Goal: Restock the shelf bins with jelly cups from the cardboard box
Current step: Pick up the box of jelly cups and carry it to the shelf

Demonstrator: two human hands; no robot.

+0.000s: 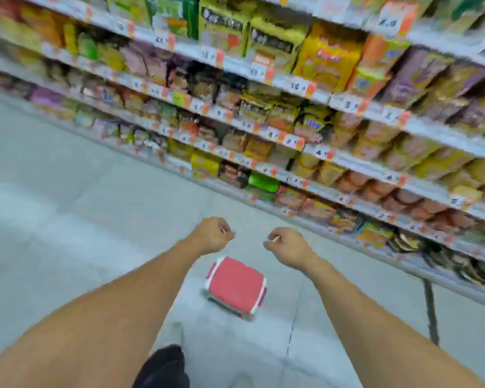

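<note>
Blurry frame, aisle view tilted. Left hand (pixel 212 235) at centre, fingers curled, a thin pale sliver poking out at the knuckles; too blurred to say what it is or whether it is pinched. Right hand (pixel 287 245) just right of centre, same pose, curled, a similar pale sliver at its fingertips; grip unclear. Hands near each other, not touching, both forearms reaching in from the bottom corners. Red stool (pixel 235 287) with white trim on the floor (pixel 67 205) below and between the hands, lower centre. Dark shoe (pixel 163 368) at bottom edge. Shelves (pixel 333 99) running diagonally from upper left to right edge, packed with bagged snacks (pixel 329 57) and orange-white price tags (pixel 296 141). Jelly cups, bins and cardboard box not made out anywhere in the blur.
</note>
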